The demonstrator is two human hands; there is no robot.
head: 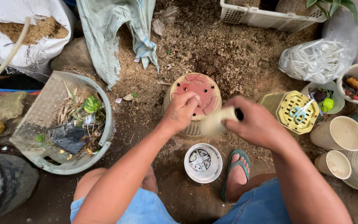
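At your far left, a white woven sack of brown husk point(34, 31) stands open. Just right of it and nearer you, a grey perforated plastic basket point(42, 120) holds leaf scraps and dark debris.

Your left hand point(182, 111) is closed in a fist on the base of the upturned, pinkish-brown round plastic pot point(195, 101), which sits on the soil-strewn ground between your knees. Your right hand point(257, 124) is clamped around a blurred, pale cylindrical tool with a dark tip point(220, 120), held touching the pot's side. The blur hides what the tool is.

Below the pot, a small white round plastic pot point(203, 163) stands upright beside your green sandal point(237, 174). Further right, blue-handled scissors point(299, 112) lie on a yellow octagonal slotted plastic pot point(297, 112), with cream ribbed pots point(339, 132) beyond.

As I judge it, the upturned pot could skid or tip if your fist eases. The tool could glance off the curved wall toward your left knuckles, which are very near it.
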